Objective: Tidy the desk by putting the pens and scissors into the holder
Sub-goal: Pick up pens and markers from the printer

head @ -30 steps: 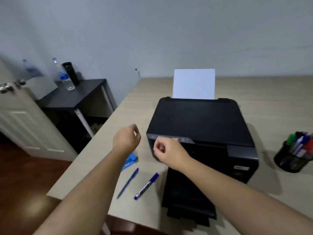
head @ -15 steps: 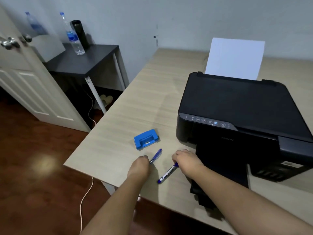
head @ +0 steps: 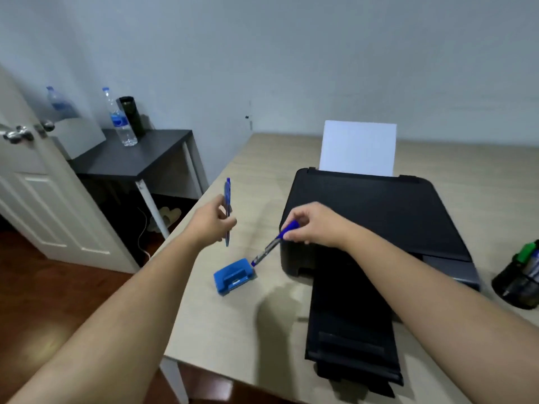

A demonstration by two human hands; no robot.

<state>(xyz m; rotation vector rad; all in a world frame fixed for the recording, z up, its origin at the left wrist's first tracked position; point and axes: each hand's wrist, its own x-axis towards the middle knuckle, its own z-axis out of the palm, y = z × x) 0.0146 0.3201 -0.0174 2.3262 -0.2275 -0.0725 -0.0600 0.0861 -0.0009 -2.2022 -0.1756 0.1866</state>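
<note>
Holding a blue pen (head: 227, 211) upright in my left hand (head: 210, 222) and a marker (head: 272, 244) by its cap in my right hand (head: 313, 225), I risk the cap slipping off before reaching the holder (head: 517, 282) at three o'clock past the printer (head: 367, 217).

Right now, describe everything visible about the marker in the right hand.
The marker is slim, with a blue cap end, a pale barrel bearing dark print too small to read, and a blue tail tip. It looks like plastic. The right hand pinches its cap end in a fingertip grip. It slants down and left, clear of the desk, its lower tip just above the blue hole punch; contact there cannot be told.
</note>
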